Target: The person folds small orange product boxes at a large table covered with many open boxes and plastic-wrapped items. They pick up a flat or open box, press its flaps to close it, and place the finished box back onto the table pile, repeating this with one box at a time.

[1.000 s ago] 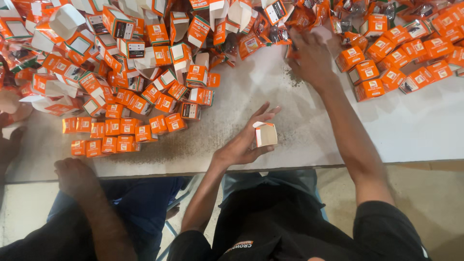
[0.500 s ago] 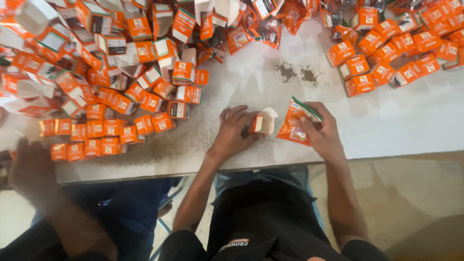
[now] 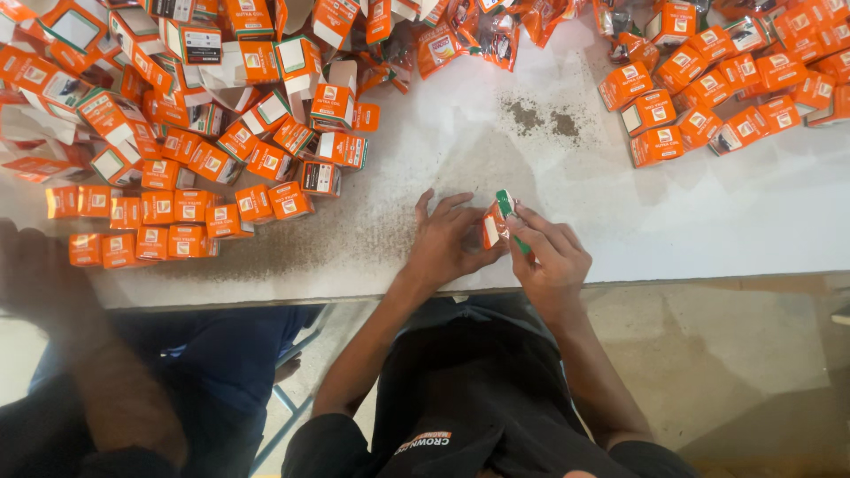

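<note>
small box (image 3: 492,228): printed card, orange, slight sheen | sachet (image 3: 512,221): glossy foil-like plastic | table (image 3: 708,221): matt white, gritty dark specks | boxes (image 3: 177,212): card

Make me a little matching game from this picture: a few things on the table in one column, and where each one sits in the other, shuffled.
Things:
1. small orange box
2. neat rows of orange boxes
3. dark crumbs
4. green-edged sachet

Places:
A. loose on the bare white table, beyond the hands
B. in the left hand, near the table edge
C. lined up at the left, below the big jumbled heap
D. pinched in the right hand, against the box

Pairs: 1-B, 2-C, 3-A, 4-D
</note>
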Motion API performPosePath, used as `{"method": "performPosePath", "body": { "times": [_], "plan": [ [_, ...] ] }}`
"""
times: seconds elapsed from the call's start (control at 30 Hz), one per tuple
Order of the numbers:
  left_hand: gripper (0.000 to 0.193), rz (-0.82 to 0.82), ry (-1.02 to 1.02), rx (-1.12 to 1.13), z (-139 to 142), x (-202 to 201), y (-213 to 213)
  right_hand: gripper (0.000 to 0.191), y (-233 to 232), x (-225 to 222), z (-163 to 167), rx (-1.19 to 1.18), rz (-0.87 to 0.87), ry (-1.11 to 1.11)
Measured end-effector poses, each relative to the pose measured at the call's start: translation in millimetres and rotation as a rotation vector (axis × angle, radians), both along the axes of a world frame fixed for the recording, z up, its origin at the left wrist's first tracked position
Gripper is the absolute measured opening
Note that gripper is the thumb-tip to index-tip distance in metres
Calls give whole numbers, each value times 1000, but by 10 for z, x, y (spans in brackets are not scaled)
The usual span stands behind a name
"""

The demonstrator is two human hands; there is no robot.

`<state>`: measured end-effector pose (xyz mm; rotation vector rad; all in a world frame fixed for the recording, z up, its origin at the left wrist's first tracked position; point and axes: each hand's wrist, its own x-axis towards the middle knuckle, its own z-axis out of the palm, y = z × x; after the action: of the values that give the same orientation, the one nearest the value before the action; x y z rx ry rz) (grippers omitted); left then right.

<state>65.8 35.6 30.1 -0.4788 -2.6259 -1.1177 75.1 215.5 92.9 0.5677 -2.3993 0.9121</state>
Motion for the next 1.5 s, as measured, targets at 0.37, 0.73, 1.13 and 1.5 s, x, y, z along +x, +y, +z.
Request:
{"method": "performPosePath", "body": {
  "times": [0.37,0.73,1.13,1.5],
  "plan": [
    [53,24,3,12,-96,-16,67,64,275,130,442,402,247,-400],
    [59,11,43,69,-91,38,12,31,186,-124,279,369,166,-397],
    [63,-27,268,252,87,126,45,35,233,-237,51,-69,354,-425],
    [60,-26,147,-4,292,110,45,43,317,-169,-108,4,256,-293]
  ]
}}
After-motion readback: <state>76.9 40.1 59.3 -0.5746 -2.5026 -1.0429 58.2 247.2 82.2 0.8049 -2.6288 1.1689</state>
